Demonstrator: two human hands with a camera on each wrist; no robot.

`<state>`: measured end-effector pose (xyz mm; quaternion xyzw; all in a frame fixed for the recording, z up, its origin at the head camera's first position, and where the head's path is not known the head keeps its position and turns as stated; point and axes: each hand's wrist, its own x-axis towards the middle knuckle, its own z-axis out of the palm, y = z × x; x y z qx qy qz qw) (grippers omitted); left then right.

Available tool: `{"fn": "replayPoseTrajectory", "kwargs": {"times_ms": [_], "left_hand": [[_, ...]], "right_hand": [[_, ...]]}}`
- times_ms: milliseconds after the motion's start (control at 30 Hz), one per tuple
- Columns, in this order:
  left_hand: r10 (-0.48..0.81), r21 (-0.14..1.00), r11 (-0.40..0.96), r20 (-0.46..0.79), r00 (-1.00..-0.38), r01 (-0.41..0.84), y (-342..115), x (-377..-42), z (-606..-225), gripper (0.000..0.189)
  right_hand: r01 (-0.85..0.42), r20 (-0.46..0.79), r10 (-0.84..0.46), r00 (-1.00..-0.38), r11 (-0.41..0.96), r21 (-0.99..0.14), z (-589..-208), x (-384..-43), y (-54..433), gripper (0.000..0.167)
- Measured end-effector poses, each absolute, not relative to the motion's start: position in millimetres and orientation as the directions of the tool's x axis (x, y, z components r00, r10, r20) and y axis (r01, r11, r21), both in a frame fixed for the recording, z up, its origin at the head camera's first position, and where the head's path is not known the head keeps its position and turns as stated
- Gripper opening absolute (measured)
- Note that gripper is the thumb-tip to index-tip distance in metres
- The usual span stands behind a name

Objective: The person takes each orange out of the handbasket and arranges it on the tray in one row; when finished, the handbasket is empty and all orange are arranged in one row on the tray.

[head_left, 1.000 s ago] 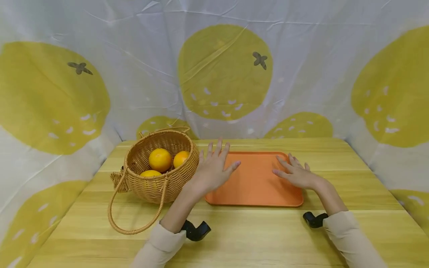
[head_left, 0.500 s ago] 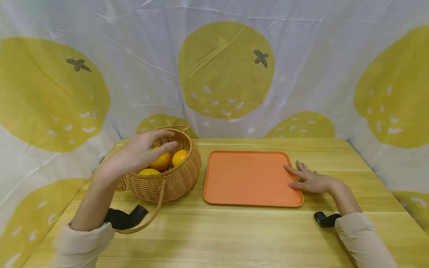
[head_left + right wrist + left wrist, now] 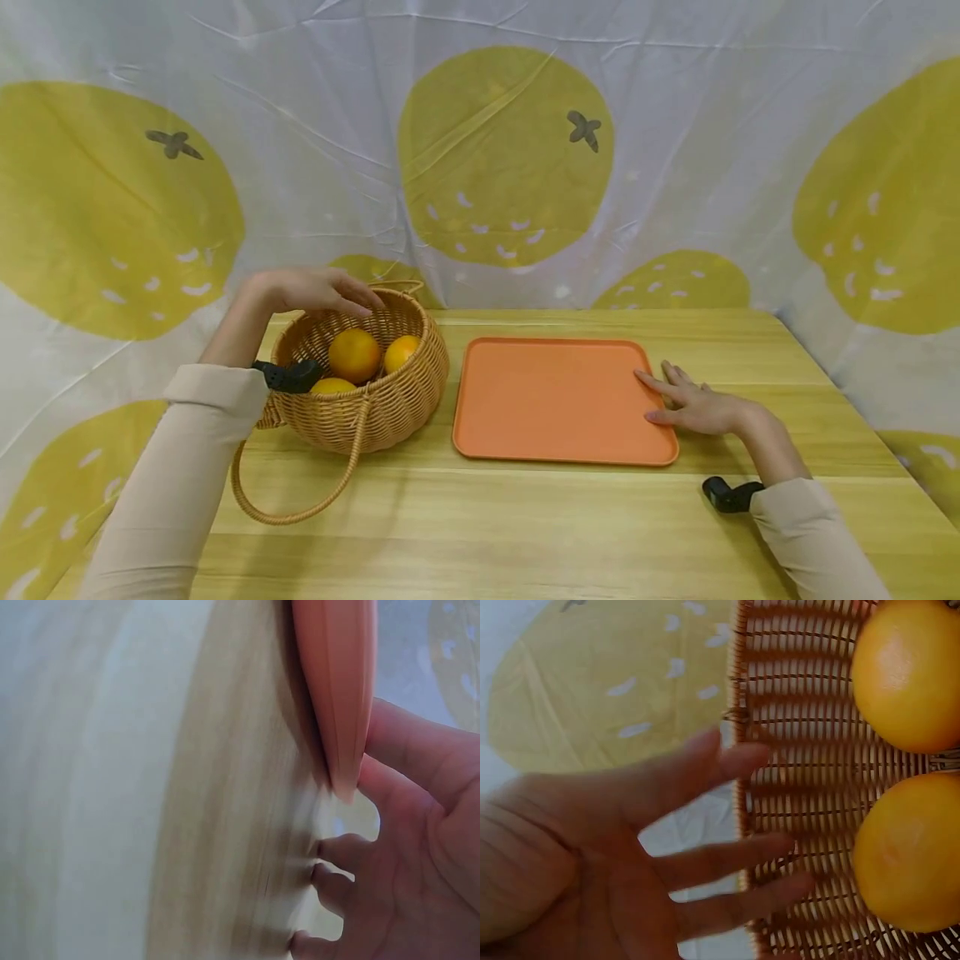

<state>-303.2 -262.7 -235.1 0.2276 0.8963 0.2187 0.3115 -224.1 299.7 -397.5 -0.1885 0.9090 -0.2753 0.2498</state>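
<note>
My left hand (image 3: 318, 289) hovers over the far left rim of a round wicker basket (image 3: 397, 412), fingers pointing right and holding nothing. In the left wrist view its fingers, loosely spread, overlap the basket's inner wall (image 3: 802, 742), apart from two oranges (image 3: 911, 851). The head view shows three oranges (image 3: 355, 356) inside the basket. At the right side of an orange rectangular tray (image 3: 555, 400), my right hand (image 3: 701, 408) rests with thumb and index finger on the rim. Its other fingers reach down to the table beside the tray, as the right wrist view (image 3: 420, 847) shows.
One basket handle (image 3: 292, 518) hangs down onto the wooden table (image 3: 570, 525) in front; the other stands at the back. A white curtain (image 3: 322, 167) printed with large yellow fruit encloses the table's back and sides. Black wrist devices (image 3: 731, 496) jut from both cuffs.
My left hand has moved from the tray's left side leftward to above the basket's far rim. My right hand has shifted slightly right, onto the tray's right edge.
</note>
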Motion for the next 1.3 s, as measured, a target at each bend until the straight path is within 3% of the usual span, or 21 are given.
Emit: {"fn": "replayPoseTrajectory", "kwargs": {"times_ms": [100,300,533,933,1033,1300], "left_hand": [[0.536,0.503,0.820,-0.505,-0.677,0.274,-261,-313,-242,0.050],[0.471,0.488,0.858,-0.620,-0.628,0.162,-267,-327,-261,0.051],[0.455,0.504,0.858,-0.654,-0.604,0.100,-270,-331,-275,0.043],[0.410,0.459,0.887,-0.744,-0.527,0.043,-264,-332,-282,0.050],[0.396,0.442,0.896,-0.744,-0.538,0.050,-264,-331,-284,0.049],[0.423,0.419,0.892,-0.639,-0.643,0.170,-267,-328,-286,0.048]], "right_hand": [[-0.211,-0.348,-0.479,-0.806,0.782,-0.586,-397,-225,299,0.087],[-0.211,-0.352,-0.477,-0.805,0.785,-0.582,-396,-224,297,0.088],[-0.196,-0.353,-0.477,-0.805,0.775,-0.601,-396,-222,299,0.088],[-0.192,-0.355,-0.471,-0.808,0.780,-0.596,-395,-221,297,0.088],[-0.195,-0.357,-0.474,-0.805,0.779,-0.596,-395,-220,297,0.088],[-0.188,-0.361,-0.463,-0.809,0.787,-0.588,-395,-220,297,0.088]]}}
